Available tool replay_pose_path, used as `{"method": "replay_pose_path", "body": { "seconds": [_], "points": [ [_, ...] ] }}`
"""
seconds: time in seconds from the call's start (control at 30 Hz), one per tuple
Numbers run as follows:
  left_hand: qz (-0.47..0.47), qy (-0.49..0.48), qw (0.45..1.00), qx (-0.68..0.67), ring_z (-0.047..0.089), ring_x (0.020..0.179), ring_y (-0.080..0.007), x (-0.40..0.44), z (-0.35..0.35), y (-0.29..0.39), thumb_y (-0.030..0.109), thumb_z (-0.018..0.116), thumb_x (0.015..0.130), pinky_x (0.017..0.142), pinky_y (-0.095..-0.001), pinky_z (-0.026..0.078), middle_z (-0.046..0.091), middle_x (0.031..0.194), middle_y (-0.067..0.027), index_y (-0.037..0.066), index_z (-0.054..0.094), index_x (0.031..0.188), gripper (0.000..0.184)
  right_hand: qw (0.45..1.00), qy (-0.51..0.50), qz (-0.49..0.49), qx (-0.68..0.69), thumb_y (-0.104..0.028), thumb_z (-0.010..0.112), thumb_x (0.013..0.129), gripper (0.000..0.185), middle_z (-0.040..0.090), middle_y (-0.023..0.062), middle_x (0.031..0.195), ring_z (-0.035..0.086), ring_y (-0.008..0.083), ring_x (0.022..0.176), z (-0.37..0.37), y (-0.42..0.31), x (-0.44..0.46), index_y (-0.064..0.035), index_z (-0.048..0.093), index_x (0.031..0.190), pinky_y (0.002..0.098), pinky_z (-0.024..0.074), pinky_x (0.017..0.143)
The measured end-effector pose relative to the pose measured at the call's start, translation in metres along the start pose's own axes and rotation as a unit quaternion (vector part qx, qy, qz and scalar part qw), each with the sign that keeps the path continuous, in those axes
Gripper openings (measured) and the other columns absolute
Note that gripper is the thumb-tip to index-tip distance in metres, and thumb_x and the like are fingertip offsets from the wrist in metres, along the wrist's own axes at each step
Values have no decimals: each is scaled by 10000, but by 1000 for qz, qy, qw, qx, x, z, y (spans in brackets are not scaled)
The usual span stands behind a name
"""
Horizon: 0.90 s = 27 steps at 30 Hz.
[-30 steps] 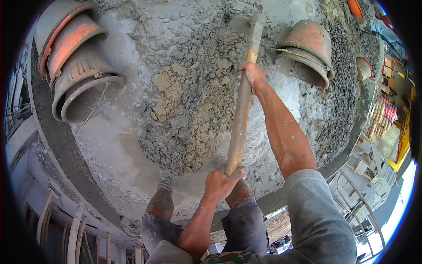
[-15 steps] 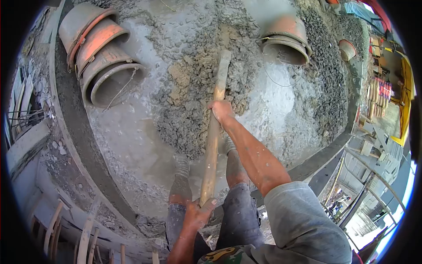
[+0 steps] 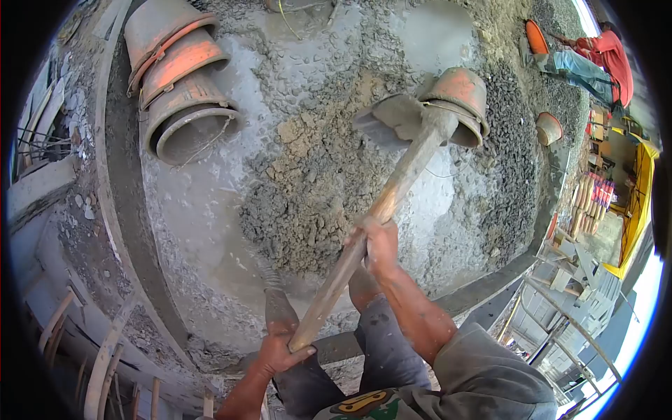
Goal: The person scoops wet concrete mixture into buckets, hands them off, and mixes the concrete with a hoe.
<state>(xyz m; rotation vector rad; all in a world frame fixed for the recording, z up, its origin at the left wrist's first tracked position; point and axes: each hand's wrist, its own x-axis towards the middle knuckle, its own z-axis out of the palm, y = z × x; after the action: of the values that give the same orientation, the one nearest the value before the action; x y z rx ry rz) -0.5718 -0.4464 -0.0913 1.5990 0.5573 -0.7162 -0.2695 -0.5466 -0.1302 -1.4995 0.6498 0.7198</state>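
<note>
My right hand (image 3: 379, 243) is wrapped round the middle of the wooden handle of a hoe (image 3: 406, 178). Lower down, my left hand (image 3: 278, 352) grips the handle's butt end, close to my legs. The hoe's wide, mud-coated blade (image 3: 383, 120) is lifted at the far end, above the mix and in front of a bucket. Beneath the handle lies a heap of grey, lumpy wet concrete mix (image 3: 308, 203), with a browner sandy patch on it.
Stacked orange-grey buckets (image 3: 185, 105) lie on their sides at left. More buckets (image 3: 458, 94) lie beyond the blade, beside dark gravel (image 3: 511, 140). A low concrete edge (image 3: 133, 203) bounds the pit. At upper right, a person in red (image 3: 609, 59) holds a tool.
The hoe's head has swung up and to the right, out of the mix, and its blade now shows. Both hands keep their grip; the left has shifted left and down. A person has come into view.
</note>
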Motion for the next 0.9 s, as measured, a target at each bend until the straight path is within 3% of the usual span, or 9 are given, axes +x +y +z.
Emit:
{"method": "replay_pose_path", "body": {
  "seconds": [0.1,0.17,0.27,0.33,0.4,0.53,0.67,0.77,0.9],
  "points": [
    [63,79,994,-41,635,617,-352,159,27,64,540,705,676,598,-409,501,637,659,-175,58,689,918,540,989,-40,-127,-62,-119,614,755,190,546,91,626,544,187,470,6,-109,121,47,550,822,317,482,448],
    [25,122,988,-86,647,591,-244,249,37,104,461,714,716,558,-368,483,623,632,-173,-4,673,896,501,980,-41,-149,-125,-137,607,756,215,550,102,629,556,202,483,8,-145,216,56,566,843,329,472,446],
    [-84,61,969,-222,613,567,-307,315,104,150,637,571,779,570,-427,474,579,538,-124,27,650,771,615,957,-28,-61,-282,-130,629,724,287,572,130,676,579,230,516,-20,-107,330,88,568,900,363,497,467],
    [-106,106,927,-343,587,538,-231,307,157,152,684,495,811,549,-382,463,512,475,-65,37,608,645,677,935,-52,28,-351,-123,657,687,390,585,141,723,595,262,548,-37,-69,347,120,565,978,394,515,482],
    [-158,7,925,-345,585,532,-216,304,158,158,677,501,813,532,-364,455,516,480,-68,39,602,632,670,917,5,43,-396,-166,678,659,445,629,190,854,633,295,696,-66,-58,344,106,598,1002,392,528,606],
    [-121,-83,908,-394,491,479,-168,320,112,220,594,565,821,491,-355,411,511,522,-31,14,598,688,596,828,-15,-6,-561,-271,713,627,558,635,229,1066,638,314,964,-38,-106,426,103,622,1031,342,495,845],
    [-93,-116,898,-415,477,497,-126,323,134,177,454,622,838,473,-322,385,509,556,-7,12,622,762,449,743,-38,-72,-665,-252,712,620,508,628,233,1082,635,322,967,-18,-111,434,90,640,989,342,505,828],
    [-99,-52,899,-424,466,492,-95,297,144,130,380,654,834,457,-287,367,504,561,1,11,624,787,374,791,48,-67,-606,-249,667,641,475,631,236,1072,614,332,1018,-20,-87,398,98,638,965,347,490,862],
    [-175,-116,789,-577,511,543,-101,212,123,98,275,689,805,487,-254,397,555,642,-27,-1,619,851,289,768,40,-81,-634,-227,588,678,468,605,259,1111,578,360,1075,-8,-15,344,104,609,1008,359,459,906]
  ]
}}
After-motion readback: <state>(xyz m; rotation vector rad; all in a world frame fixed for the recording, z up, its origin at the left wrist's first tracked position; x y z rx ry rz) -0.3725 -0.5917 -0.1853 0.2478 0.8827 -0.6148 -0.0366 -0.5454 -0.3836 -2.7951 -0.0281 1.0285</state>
